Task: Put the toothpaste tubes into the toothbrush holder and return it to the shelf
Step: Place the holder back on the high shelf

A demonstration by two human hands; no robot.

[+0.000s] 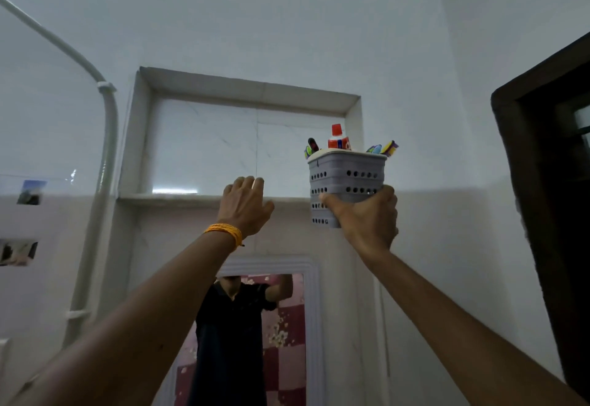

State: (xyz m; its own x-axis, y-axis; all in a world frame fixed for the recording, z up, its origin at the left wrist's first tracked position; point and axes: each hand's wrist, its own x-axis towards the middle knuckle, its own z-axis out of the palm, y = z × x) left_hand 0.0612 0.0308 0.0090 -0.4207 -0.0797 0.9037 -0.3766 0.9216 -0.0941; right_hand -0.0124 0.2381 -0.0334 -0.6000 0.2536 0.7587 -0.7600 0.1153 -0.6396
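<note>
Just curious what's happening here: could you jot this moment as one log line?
right hand: gripping toothbrush holder, raised | toothpaste tube: inside | left hand: open at shelf | holder: not yet on shelf

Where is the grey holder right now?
In the head view, the holder is right of centre, gripped in the right hand, raised beside the right end of the shelf.

Both arms up high. The right hand (367,214) grips the grey perforated toothbrush holder (346,179) from below, level with the recessed wall shelf (178,197), at its right end. A red-capped toothpaste tube (338,139) pokes out on top. The left hand (244,206), fingers spread, hovers at the shelf's edge, orange wristband (225,231) showing.
</note>
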